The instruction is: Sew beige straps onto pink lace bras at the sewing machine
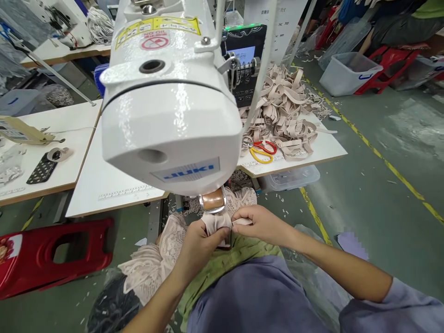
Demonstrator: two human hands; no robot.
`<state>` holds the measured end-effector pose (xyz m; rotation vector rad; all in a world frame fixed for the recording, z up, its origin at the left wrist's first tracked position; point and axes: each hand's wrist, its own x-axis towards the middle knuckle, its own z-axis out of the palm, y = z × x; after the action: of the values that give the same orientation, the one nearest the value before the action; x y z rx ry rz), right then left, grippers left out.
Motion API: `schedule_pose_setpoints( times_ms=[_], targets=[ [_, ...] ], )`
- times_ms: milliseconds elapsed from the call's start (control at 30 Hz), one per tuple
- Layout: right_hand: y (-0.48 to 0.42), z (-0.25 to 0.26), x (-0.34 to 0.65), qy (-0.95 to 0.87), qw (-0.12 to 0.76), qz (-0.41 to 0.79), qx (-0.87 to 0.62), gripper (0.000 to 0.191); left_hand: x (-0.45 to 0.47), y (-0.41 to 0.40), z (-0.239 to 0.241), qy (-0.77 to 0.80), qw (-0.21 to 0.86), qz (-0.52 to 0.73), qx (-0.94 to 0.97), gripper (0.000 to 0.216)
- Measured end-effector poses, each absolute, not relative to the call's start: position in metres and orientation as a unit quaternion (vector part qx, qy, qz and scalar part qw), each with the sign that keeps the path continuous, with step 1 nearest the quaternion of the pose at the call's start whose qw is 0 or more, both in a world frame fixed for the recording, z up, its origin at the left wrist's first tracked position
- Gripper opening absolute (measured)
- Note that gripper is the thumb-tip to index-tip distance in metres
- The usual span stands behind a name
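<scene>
- Left grip (198, 241): I'm pinching the cloth (215, 222), just below the machine (169, 120).
- Right grip (258, 224): I'm pinching a pale strip (243, 221) beside the cloth.
- Lace (171, 238) is bunching left of my left grip.
- Scissors (261, 155) are lying on the table (328, 150), by a strap pile (284, 106).

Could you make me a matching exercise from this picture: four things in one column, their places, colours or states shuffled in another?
1. Left hand
2. Right hand
3. Scissors
4. Sewing machine

A. By the heap of beige straps
B. Pinching a narrow pale strip
C. White, blue lettering
D. Gripping bunched beige fabric

Pairs: 1-D, 2-B, 3-A, 4-C
</scene>
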<state>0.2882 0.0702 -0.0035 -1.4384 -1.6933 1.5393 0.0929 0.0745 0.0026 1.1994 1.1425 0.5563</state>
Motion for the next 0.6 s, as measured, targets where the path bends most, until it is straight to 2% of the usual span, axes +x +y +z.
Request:
schedule_pose_setpoints(
  times_ms=[100, 200, 333, 467, 600],
  targets=[
    [0.068, -0.007, 0.286, -0.549, 0.229, 0.616, -0.517, 0.016, 0.091, 0.075, -0.008, 0.502, 0.678, 0.246, 0.476, 0.031],
    [0.066, -0.008, 0.284, -0.532, 0.255, 0.625, -0.511, 0.017, 0.093, 0.072, -0.02, 0.515, 0.694, 0.281, 0.417, 0.033],
    [0.062, -0.006, 0.281, -0.592, 0.273, 0.535, -0.537, 0.017, 0.102, 0.065, -0.022, 0.533, 0.681, 0.334, 0.374, 0.032],
    [0.063, -0.002, 0.281, -0.661, 0.277, 0.445, -0.537, 0.013, 0.102, 0.06, -0.004, 0.554, 0.663, 0.331, 0.38, 0.033],
    [0.073, 0.008, 0.282, -0.587, 0.25, 0.58, -0.506, 0.01, 0.09, 0.045, -0.008, 0.509, 0.684, 0.384, 0.353, 0.054]
  ],
)
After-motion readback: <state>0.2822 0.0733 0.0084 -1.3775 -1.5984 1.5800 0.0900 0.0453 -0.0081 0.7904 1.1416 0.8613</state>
